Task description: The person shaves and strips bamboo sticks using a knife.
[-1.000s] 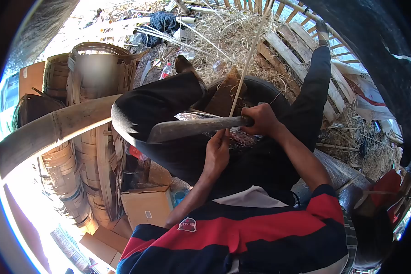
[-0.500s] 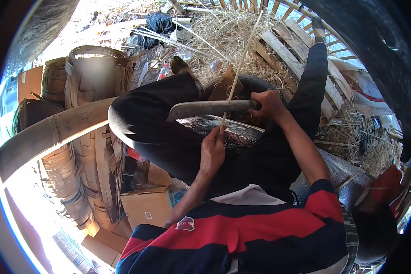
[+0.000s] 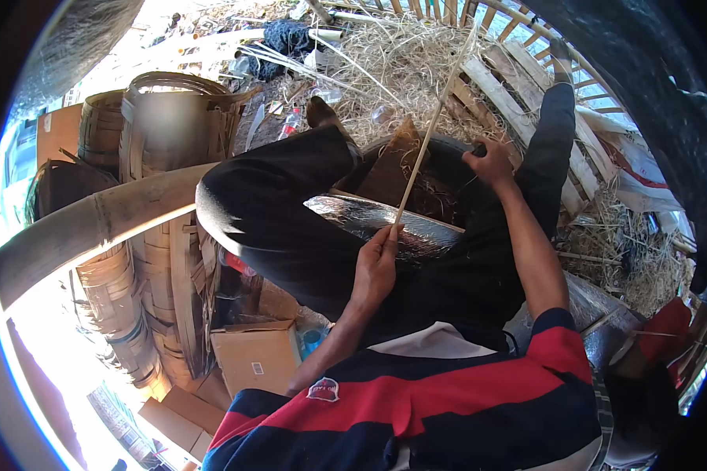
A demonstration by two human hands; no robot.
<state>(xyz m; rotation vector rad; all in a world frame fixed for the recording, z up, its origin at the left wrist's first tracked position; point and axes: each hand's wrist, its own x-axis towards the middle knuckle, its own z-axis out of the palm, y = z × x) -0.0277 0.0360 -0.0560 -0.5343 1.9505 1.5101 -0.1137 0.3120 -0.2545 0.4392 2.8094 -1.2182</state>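
Note:
My left hand pinches the lower end of a long, thin bamboo strip between thumb and fingers, above my lap. The strip slants up and away toward the shavings. Right of it, my right hand is closed around the dark handle of a machete. The machete's blade is barely visible at this angle and seems apart from the strip. Below the strip, a shiny silver-wrapped piece lies across my lap, and a brown pointed board stands beyond it.
Tall woven bamboo baskets stand on the left, behind a thick bamboo pole. A cardboard box sits beside my left elbow. Pale shavings cover the ground ahead, next to wooden slats.
The machete blade, earlier lying across the strip, has swung away from it as my right hand moved up and right. My left hand keeps its pinch on the strip, slightly lower and to the right.

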